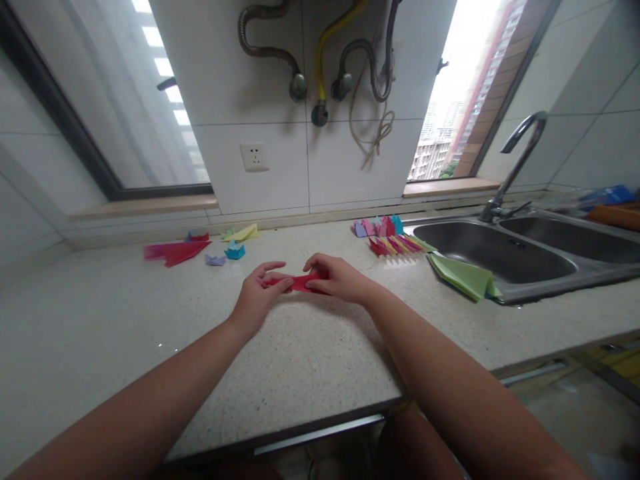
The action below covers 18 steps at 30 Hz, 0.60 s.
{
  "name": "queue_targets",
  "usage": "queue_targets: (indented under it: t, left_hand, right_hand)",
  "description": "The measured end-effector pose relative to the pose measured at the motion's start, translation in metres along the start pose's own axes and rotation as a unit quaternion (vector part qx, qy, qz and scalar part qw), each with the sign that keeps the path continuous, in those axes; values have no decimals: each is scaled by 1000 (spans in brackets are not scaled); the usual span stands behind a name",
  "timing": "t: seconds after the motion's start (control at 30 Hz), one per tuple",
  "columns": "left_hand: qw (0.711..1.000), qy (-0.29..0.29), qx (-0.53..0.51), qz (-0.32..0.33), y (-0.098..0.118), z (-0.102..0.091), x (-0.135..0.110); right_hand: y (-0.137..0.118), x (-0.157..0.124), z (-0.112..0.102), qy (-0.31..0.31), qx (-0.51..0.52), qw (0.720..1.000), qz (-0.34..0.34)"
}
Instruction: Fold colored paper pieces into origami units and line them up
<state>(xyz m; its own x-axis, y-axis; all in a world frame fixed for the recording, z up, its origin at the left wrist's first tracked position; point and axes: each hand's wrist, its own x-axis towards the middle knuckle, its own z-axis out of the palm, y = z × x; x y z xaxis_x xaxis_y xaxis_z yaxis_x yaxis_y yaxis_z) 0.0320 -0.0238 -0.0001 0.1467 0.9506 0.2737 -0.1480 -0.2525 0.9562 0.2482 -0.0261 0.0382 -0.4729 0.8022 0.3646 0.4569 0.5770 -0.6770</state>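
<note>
Between my two hands a red piece of folded paper (pixel 300 283) is held just over the counter. My left hand (pixel 260 293) pinches its left end between thumb and fingers. At the other end, my right hand (pixel 337 279) grips it with the thumb in front and the fingers behind, covering part of it. Beyond my left hand sit a small blue folded paper piece (pixel 235 253) and a lavender one (pixel 215 261). Farther left lies a red and pink paper plane (pixel 183 253). A yellow folded paper (pixel 244 232) rests near the wall.
Several small folded papers (pixel 395 246) in pink, red and yellow stand in rows at the back right. A green paper plane (pixel 463 276) lies against the steel sink (pixel 545 287), under the faucet (pixel 523 160). The pale speckled counter (pixel 300 360) ends at a front edge near my body.
</note>
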Motion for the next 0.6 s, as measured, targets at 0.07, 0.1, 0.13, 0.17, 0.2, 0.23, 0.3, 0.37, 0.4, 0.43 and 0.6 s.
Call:
queue_targets:
  t: [0.07, 0.1, 0.13, 0.17, 0.2, 0.23, 0.3, 0.37, 0.4, 0.43, 0.6]
  left_hand:
    - [999, -28, -1, -34, -3, -1, 0]
    - [998, -37, -1, -44, -4, -1, 0]
    - [998, -41, -3, -50, -5, -1, 0]
    - [997, -44, -7, -56, -6, -1, 1]
    - [997, -45, -13, -62, -7, -1, 1]
    - [996, -45, -22, -70, -7, -1, 2]
    - [995, -41, -48, -82, -8, -1, 3]
    - [992, -35, -76, -89, -8, -2, 4]
    - [991, -35, -88, -91, -8, -2, 5]
    - [990, -39, -98, -92, -7, -3, 5]
    - [982, -81, -131, -106, -7, -7, 4]
  right_hand:
    - [0, 0, 0, -6, 5, 1000, 9]
    - [0, 0, -1, -9, 6, 1000, 12]
    - [0, 0, -1, -12, 8, 1000, 16]
    - [0, 0, -2, -16, 10, 1000, 21]
    - [0, 0, -3, -20, 14, 999, 28]
    - [1, 0, -4, -25, 17, 999, 35]
    - [3, 0, -7, -27, 19, 998, 52]
    - [7, 0, -10, -26, 21, 997, 70]
    - [9, 1, -11, -26, 25, 996, 78]
    - [11, 1, -12, -27, 32, 996, 85]
    - [14, 0, -17, -44, 101, 990, 89]
